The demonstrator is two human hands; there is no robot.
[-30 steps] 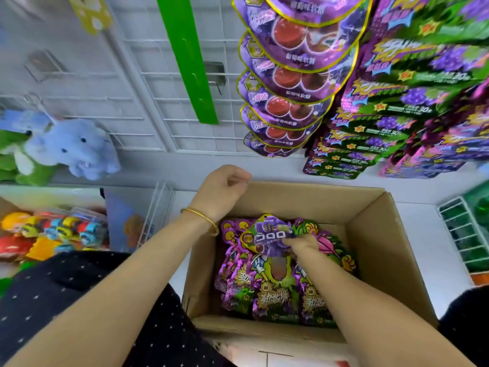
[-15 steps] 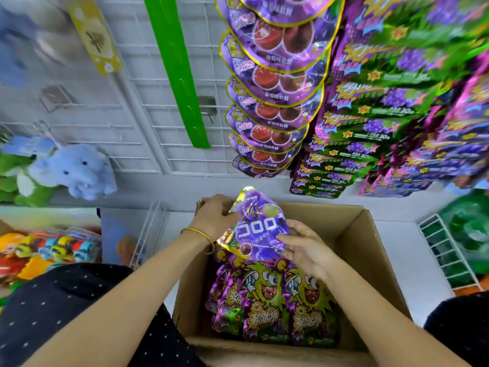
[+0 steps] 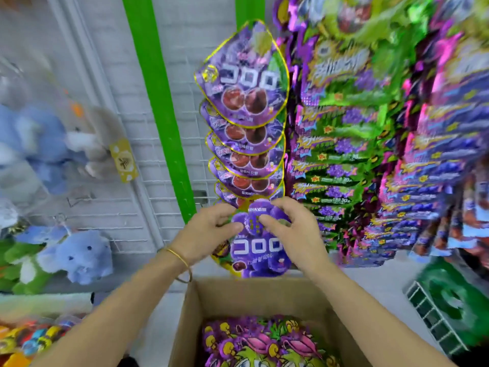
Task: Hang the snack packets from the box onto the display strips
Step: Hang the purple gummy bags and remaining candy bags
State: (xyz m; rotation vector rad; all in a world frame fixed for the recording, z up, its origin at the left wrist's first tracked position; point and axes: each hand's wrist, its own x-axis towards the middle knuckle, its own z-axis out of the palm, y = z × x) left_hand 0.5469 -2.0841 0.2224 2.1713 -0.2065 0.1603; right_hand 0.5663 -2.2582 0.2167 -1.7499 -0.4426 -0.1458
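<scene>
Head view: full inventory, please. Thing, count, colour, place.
held packet: one, purple, just below the hung column
hung packets: about six, purple, overlapping column, centre
packet rows: many, green and purple, blurred, right
box: one, brown cardboard, open, bottom centre
boxed packets: several, purple, green, pink, inside the box
strips: two, green, vertical, on the wall
wire grid: one, white, wall
plush toys: several, mostly blue, left
green object: one, too blurred to name, bottom right
bracelet: one, gold, left wrist
left hand: pinches the held packet's top
right hand: pinches the held packet's top
</scene>
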